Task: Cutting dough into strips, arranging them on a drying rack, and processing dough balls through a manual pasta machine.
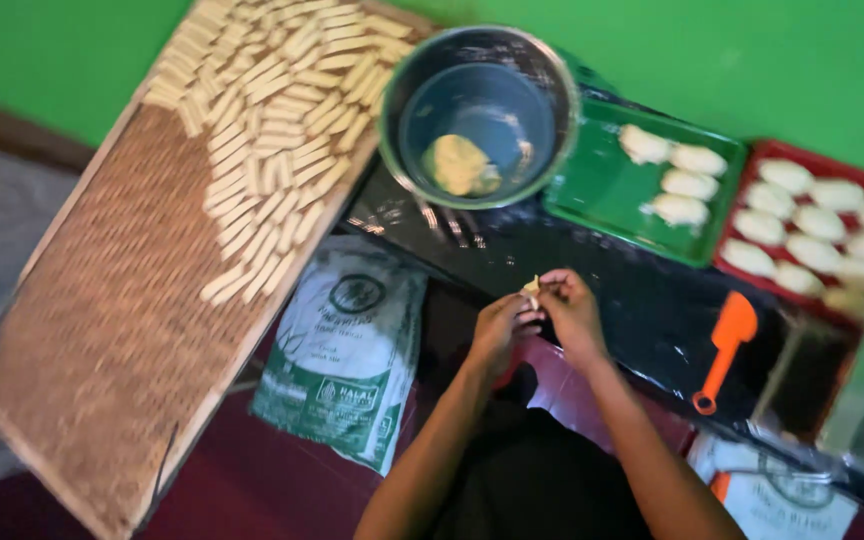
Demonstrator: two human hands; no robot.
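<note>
Both forearms rise from the bottom edge of the view and meet over the dark work surface (592, 290), where the left hand (500, 330) and the right hand (570, 312) are pressed close together. Between their fingertips sits a small piece of dough (531, 288), pale yellow, thin and roughly wedge-shaped, pinched from both sides; each hand is curled closed on it, with the thumbs and first fingers doing the gripping. It is held just above the near edge of the dark surface, in front of the metal bowl, and touches nothing but the fingers.

By size, the long woven tray (102, 330) comes first, lying slantwise at the left; its far half is covered with rows of short, pale dough sticks (272, 110), and its near half is bare brown weave. Next is the metal bowl (480, 115), round and shiny, with a flattened yellowish lump of dough (460, 165) on its bottom. A white and green printed sack (347, 350) lies below the bowl, beside the tray. To the right stand a red tray (832, 165) filled with pale folded pastries (802, 250) and a green tray (607, 190) with four of the same along its far side. An orange spatula (725, 350) rests on the dark surface, near the right hand but well clear of it.
</note>
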